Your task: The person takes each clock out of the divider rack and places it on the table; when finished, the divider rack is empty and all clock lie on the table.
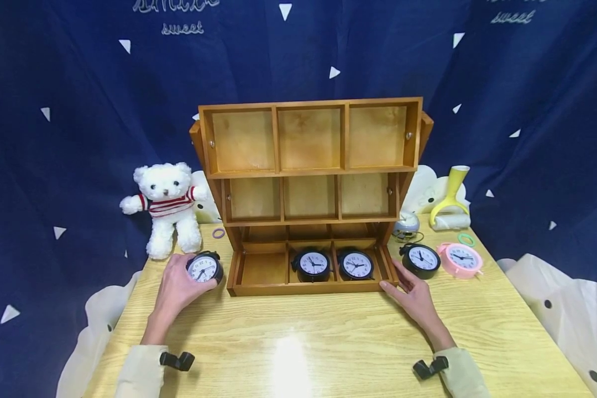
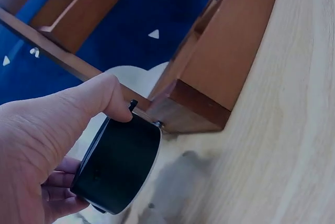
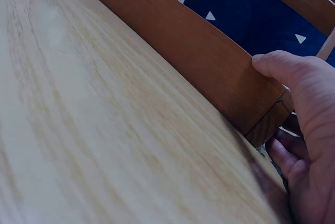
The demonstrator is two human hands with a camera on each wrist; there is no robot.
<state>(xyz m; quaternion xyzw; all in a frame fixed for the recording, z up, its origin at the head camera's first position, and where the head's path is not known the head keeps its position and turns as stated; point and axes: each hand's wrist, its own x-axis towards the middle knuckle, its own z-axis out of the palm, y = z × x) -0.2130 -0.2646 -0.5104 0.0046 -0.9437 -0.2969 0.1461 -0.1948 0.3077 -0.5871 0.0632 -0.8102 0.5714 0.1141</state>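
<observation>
My left hand [image 1: 178, 282] grips a round black alarm clock [image 2: 121, 158], its thumb and fingers on opposite sides of the case. The clock's white dial [image 1: 203, 269] faces up, just left of a tiered wooden shelf [image 1: 308, 289]. Two more black alarm clocks sit in the bottom tier: one [image 1: 312, 263] in the middle compartment, the other [image 1: 355, 265] in the right one. At the shelf's front right corner, my right hand [image 1: 414, 293] holds the wood, with the thumb on the front board's top edge and the fingers along the side.
Right of the shelf stand a black alarm clock [image 1: 421, 260], a pink alarm clock [image 1: 460, 260], a green ring [image 1: 466, 240] and a yellow-handled lint roller [image 1: 450, 207]. A white teddy bear [image 1: 168, 207] and a purple ring [image 1: 219, 233] are at the back left. Dark blue curtain hangs behind.
</observation>
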